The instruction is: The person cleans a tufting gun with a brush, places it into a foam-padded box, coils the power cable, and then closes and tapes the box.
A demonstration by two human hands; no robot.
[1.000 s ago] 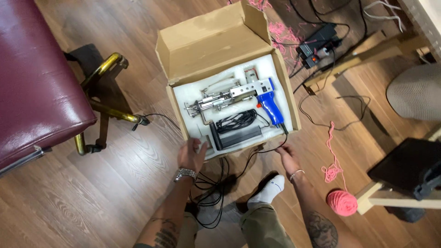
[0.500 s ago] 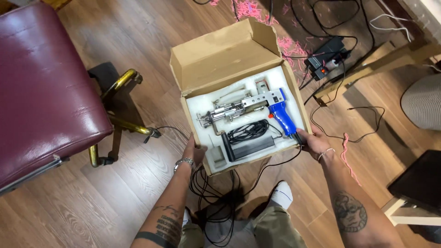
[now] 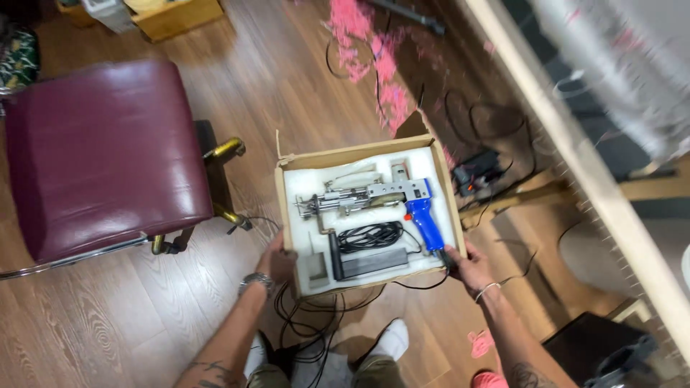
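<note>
An open cardboard box (image 3: 359, 154) with white foam lining is held up off the floor. Inside lie a metal tufting gun with a blue handle (image 3: 419, 210), a coiled black cable (image 3: 370, 236) and a black power adapter (image 3: 371, 262). My left hand (image 3: 277, 259) grips the box's near left side, with a watch on that wrist. My right hand (image 3: 467, 269) grips the near right corner, a bracelet on the wrist. Black cables (image 3: 309, 327) hang from the box toward my feet in white socks (image 3: 392, 339).
A dark red padded chair (image 3: 100, 154) with brass legs stands to the left. Pink yarn scraps (image 3: 377, 61) and cables lie on the wood floor beyond the box. A wooden frame beam (image 3: 575, 158) runs along the right, with a black device (image 3: 478, 170) near it.
The box has been lifted up and toward me, its lid flap now folded back out of sight. The view has swung so the chair looks larger and the frame beam appears at the right.
</note>
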